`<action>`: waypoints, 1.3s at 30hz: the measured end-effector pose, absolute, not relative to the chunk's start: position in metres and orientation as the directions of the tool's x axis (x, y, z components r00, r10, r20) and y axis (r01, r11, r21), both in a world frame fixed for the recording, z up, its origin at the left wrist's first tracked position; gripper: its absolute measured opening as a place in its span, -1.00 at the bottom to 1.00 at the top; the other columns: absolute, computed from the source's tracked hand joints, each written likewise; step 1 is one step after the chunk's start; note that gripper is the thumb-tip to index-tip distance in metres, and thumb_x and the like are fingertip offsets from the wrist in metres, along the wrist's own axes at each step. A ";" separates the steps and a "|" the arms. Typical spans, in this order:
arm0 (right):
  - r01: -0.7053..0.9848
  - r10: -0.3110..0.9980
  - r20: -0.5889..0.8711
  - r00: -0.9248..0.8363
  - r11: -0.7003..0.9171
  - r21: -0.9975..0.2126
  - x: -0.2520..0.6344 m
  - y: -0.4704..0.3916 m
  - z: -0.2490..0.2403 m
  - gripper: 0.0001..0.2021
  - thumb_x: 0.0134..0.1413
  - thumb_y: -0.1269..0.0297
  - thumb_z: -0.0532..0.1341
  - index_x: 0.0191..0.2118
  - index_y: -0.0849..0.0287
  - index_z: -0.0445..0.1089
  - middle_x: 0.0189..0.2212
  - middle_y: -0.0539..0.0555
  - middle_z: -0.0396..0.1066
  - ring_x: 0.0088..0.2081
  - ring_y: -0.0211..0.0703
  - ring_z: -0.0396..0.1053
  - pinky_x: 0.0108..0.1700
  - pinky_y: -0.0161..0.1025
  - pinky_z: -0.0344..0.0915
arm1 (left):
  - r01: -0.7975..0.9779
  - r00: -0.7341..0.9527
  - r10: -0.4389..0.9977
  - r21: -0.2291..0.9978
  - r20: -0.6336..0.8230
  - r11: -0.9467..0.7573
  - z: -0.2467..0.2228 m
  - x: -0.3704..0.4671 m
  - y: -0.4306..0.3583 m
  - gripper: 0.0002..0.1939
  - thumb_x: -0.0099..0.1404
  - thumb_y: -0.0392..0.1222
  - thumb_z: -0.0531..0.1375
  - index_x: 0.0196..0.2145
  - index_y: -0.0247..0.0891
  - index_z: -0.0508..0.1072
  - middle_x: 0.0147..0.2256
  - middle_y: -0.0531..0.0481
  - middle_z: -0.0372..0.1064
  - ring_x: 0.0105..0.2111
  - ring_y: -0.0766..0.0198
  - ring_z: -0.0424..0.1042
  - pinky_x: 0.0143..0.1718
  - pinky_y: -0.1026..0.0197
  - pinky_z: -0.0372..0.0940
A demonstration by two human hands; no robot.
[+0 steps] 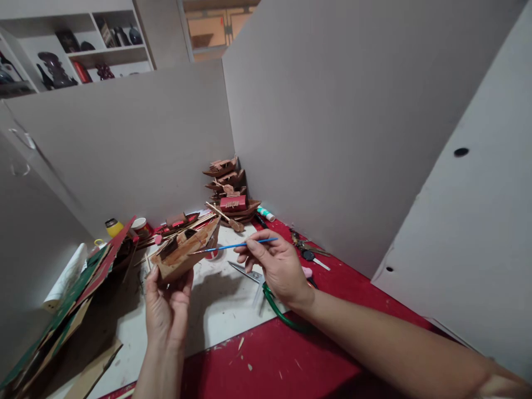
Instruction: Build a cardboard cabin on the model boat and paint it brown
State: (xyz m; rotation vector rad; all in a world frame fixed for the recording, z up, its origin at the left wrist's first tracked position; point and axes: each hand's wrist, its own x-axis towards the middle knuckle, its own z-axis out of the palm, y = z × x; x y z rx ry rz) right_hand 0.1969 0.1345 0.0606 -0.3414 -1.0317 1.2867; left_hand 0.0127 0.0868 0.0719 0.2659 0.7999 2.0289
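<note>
A small cardboard boat (183,256), partly coated reddish brown, rests in my left hand (168,305), whose fingers and thumb grip its underside and near end. My right hand (278,266) pinches a thin blue paintbrush (239,245) between thumb and fingers. The brush's tip meets the boat's side near its upper edge. Beneath my right hand lie scissors (276,305) with green handles, their blades pointing left. A small red-and-white container (211,254) sits behind the brush, partly hidden.
Several brown model boats (233,204) are stacked at the back corner. Cardboard sheets (78,293) lean at left beside a white roll (66,274). A yellow bottle (113,227) stands behind them. Tools (307,255) lie at right along a grey partition (332,122). White paper (224,316) covers part of the red table (266,360).
</note>
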 end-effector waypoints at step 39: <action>-0.388 0.774 0.582 0.249 0.631 -0.672 0.210 0.137 0.068 -0.91 0.08 0.25 0.31 -0.30 0.11 0.44 -0.43 0.01 0.55 -0.41 -0.21 0.51 -0.45 -0.31 0.46 | -0.758 -0.534 0.826 0.534 -0.178 -0.375 0.071 0.008 0.087 -0.79 0.22 -0.25 0.19 -0.15 -0.26 0.41 -0.03 -0.14 0.41 -0.02 0.10 0.42 -0.07 -0.05 0.41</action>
